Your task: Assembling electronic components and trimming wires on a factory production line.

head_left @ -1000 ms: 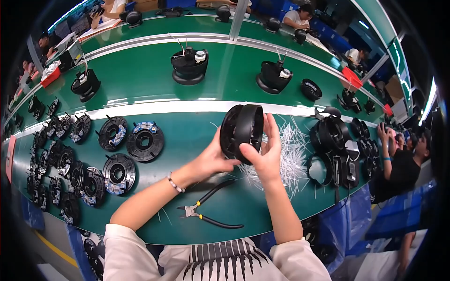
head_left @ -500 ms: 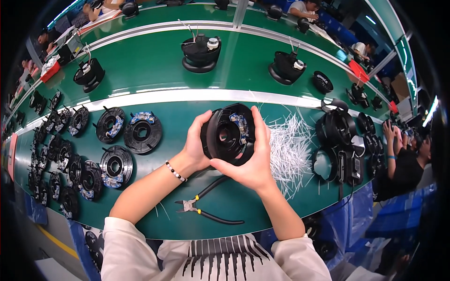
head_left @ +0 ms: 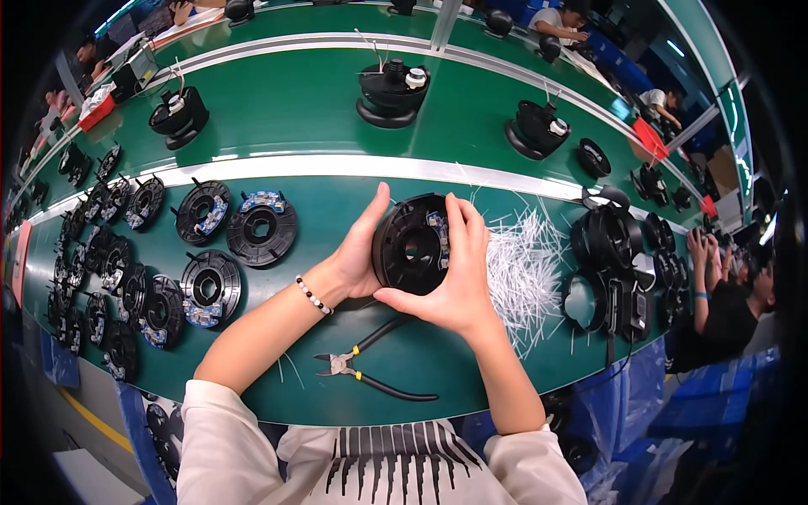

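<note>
Between my hands is a black round housing (head_left: 390,257) with a blue circuit board (head_left: 437,233) on its inner right side and a hole in the middle. My right hand (head_left: 454,282) grips its right side, fingers over the far rim and thumb along the near edge. My left hand (head_left: 358,252) supports the left side; its thumb points up, apart from the rim, and its other fingers are mostly hidden. Below the hands, side cutters (head_left: 341,364) with black and yellow handles lie spread on the green table (head_left: 404,345).
Several black discs with blue boards (head_left: 210,286) cover the left side. A pile of white cut strips (head_left: 523,269) lies right of my hands, beside black ring parts (head_left: 585,301). Black speaker-like units (head_left: 394,93) stand on the green surface (head_left: 295,101) beyond a pale rail (head_left: 337,167). People sit nearby.
The housing has turned so its open inside faces up more squarely. My left thumb has come away from its rim. The view has shifted slightly; the cutters lie as before.
</note>
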Available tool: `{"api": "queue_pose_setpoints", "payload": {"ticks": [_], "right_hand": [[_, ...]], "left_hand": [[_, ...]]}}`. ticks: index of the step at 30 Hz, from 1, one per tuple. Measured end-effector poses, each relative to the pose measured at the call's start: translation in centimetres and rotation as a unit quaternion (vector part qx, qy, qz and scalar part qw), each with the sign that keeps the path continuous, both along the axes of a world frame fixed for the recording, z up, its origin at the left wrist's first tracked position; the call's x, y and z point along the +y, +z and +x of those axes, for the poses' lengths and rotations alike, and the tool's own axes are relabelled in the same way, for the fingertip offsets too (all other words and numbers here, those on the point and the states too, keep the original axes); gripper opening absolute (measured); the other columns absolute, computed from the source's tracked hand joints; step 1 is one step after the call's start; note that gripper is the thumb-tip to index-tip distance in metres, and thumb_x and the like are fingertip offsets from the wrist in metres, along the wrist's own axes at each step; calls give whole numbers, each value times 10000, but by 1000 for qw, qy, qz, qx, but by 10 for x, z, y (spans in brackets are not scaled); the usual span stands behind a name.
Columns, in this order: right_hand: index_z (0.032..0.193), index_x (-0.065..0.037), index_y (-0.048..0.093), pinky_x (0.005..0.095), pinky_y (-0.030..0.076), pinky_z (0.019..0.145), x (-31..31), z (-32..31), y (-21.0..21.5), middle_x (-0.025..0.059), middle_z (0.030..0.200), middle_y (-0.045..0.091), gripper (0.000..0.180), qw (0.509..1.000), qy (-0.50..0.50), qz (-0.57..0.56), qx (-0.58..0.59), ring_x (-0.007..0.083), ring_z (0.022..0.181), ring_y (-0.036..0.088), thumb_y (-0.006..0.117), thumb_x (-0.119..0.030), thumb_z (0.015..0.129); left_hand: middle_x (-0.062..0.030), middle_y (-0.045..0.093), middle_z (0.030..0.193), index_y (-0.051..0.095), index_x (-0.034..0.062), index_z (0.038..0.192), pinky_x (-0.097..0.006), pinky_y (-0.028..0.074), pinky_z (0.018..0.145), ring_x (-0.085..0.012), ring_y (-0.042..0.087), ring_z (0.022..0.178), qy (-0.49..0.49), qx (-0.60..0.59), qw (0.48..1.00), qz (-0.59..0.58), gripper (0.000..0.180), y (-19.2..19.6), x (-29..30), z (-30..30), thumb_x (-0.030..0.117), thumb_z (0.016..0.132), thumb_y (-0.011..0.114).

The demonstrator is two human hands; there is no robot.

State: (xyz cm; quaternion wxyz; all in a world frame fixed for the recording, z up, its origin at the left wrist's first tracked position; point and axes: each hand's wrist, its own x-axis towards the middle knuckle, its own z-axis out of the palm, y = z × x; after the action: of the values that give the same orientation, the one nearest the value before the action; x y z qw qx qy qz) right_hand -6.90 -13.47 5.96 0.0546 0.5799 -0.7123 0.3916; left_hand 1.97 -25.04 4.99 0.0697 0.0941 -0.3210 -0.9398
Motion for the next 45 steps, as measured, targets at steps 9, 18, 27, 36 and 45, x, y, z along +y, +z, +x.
{"api": "queue_pose_setpoints", "payload": {"ticks": [9,18,27,36,45], "right_hand": [[1290,25,264,447,298,937,-3,4,-3,214,1217,311,1097,1000,-8,12,-23,373,1120,325,785,-419,433],[1248,45,298,463,307,900,-11,15,-13,214,1211,325,1064,996,-66,-53,-22,384,1079,362,747,-493,448],[1300,2,224,521,187,990,-7,29,-9,280,1360,141,928,994,18,-109,0,466,1233,167,742,-327,604],[1286,-10,301,592,195,965,71,35,5,216,1388,130,992,871,321,366,70,385,1275,157,764,-424,512],[1232,0,363,535,264,937,60,19,-13,184,1226,347,809,902,298,307,64,324,1154,333,712,-323,578]], "left_hand": [[-94,566,1016,484,59,1131,-319,487,774,-182,571,882,27,50,998,7,476,-11,3,1,414,816,447],[-90,599,891,539,23,1016,-296,501,693,-170,590,779,86,46,994,46,357,-9,7,2,275,769,487],[-149,607,927,549,9,952,-403,464,823,-268,584,858,247,-32,965,78,390,17,-44,-11,335,768,440],[-109,480,720,408,39,768,-414,475,676,-262,537,671,424,-163,888,-69,155,-5,-198,-43,175,705,445],[-110,605,958,615,77,880,-384,409,844,-301,534,957,596,-188,290,-725,261,5,-217,-86,162,647,533]]}}
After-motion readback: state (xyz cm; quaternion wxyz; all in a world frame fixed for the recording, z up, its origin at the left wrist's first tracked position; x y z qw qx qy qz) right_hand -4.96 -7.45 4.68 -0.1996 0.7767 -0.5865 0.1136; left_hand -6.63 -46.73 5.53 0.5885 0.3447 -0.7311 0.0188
